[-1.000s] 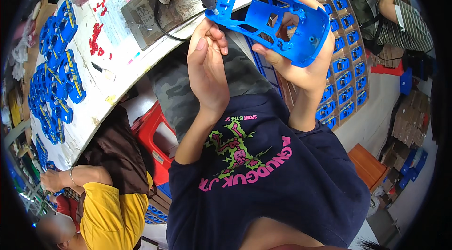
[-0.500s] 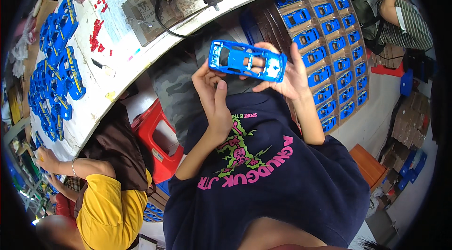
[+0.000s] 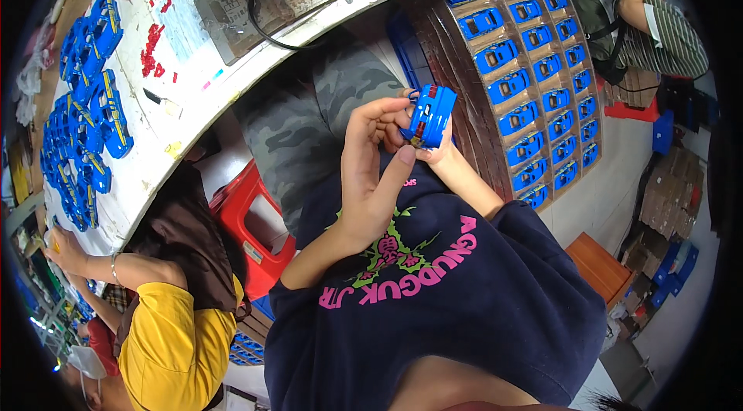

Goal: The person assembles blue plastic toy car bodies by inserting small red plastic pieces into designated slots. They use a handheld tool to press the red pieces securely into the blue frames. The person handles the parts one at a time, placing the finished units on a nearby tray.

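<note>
A glossy blue plastic toy car body [image 3: 435,111] is held up above my lap, turned so that one end with red light pieces faces me. My right hand [image 3: 443,149] grips it from behind; most of those fingers are hidden by the body. My left hand [image 3: 370,171] is at the body's left side, fingers curled and index fingertip against its upper edge, thumb by the lower corner. Whether a small part lies between the left fingers cannot be seen.
Stacked blue car bodies [image 3: 85,117] and scattered red pieces [image 3: 152,51] lie on the white table [image 3: 174,121], near a metal-based machine [image 3: 267,12]. At right stands a divided tray of blue cars [image 3: 507,136]. A co-worker in yellow [image 3: 174,333] sits left, near a red stool [image 3: 251,229].
The car body has turned from showing its long side to showing one end, and sits slightly lower. My left hand has shifted right along with it; my right hand has moved behind the body.
</note>
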A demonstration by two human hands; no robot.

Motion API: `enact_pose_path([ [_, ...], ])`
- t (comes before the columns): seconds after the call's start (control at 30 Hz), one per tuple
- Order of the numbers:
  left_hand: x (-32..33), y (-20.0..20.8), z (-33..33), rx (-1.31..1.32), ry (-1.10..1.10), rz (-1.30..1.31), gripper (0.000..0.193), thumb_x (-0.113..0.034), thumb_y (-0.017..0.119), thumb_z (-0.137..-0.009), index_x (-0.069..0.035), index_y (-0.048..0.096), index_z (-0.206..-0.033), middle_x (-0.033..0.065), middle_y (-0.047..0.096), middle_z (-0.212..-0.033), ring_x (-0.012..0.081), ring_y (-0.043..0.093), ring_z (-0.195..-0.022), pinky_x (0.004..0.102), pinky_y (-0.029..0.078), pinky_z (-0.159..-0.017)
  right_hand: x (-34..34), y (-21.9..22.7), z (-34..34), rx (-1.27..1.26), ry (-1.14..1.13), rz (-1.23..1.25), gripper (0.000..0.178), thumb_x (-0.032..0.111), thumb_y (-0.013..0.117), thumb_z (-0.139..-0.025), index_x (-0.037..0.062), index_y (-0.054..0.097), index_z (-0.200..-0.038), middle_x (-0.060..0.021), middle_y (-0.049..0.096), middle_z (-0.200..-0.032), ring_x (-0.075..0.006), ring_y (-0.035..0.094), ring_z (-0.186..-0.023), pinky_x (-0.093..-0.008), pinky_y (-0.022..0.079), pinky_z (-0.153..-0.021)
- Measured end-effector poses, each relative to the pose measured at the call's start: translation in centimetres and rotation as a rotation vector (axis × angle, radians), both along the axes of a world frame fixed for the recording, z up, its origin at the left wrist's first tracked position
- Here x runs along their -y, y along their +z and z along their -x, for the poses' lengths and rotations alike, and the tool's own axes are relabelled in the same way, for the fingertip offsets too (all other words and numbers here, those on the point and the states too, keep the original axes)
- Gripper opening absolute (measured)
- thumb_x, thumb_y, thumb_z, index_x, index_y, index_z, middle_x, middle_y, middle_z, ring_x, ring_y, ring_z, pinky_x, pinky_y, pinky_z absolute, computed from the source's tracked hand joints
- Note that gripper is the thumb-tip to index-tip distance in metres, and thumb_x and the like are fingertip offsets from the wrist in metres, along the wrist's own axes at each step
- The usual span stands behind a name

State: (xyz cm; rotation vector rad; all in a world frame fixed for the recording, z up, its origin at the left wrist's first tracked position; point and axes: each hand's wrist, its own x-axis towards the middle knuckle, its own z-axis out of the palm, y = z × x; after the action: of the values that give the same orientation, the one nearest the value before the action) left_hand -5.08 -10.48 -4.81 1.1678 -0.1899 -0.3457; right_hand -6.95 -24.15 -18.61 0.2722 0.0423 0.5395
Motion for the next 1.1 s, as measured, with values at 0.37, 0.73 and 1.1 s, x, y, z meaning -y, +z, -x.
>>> enact_pose_path([
  [0.37,-0.6,0.5,0.0,-0.095,-0.074,0.015,0.031,0.001,0.051,-0.073,-0.004,0.043,-0.103,-0.0010,0.043,-0.077,0.0055,0.034,-0.068,0.0190,0.026,-0.063,-0.1,0.2,-0.5,0.076,0.030,0.062,0.037,0.029,0.049,-0.071,0.0082,0.041,-0.102,-0.0215,0.052,-0.095,-0.0377,0.054,-0.072,-0.0386,0.045,-0.035],
  [0.73,-2.0,-0.6,-0.4,-0.048,-0.151,-0.077,0.034,0.000,0.048,-0.077,0.000,0.042,-0.111,-0.0030,0.038,-0.073,0.0044,0.032,-0.068,0.0166,0.028,-0.062,-0.7,-1.7,1.3,-0.028,0.121,0.280,0.051,0.040,0.048,-0.071,0.0030,0.046,-0.105,-0.0343,0.045,-0.095,-0.0364,0.056,-0.065,-0.0336,0.045,-0.033],
  [1.1,-4.1,-1.7,-0.2,0.550,-0.048,-0.576,0.064,-0.022,0.061,-0.064,-0.001,0.036,-0.119,0.0172,0.037,-0.113,0.0320,0.041,-0.101,0.0373,0.030,-0.087,-4.2,0.6,0.3,-0.026,0.200,-0.040,0.061,0.041,0.057,-0.069,0.0080,0.040,-0.117,-0.0202,0.046,-0.106,-0.0385,0.050,-0.087,-0.0399,0.048,-0.057],
])
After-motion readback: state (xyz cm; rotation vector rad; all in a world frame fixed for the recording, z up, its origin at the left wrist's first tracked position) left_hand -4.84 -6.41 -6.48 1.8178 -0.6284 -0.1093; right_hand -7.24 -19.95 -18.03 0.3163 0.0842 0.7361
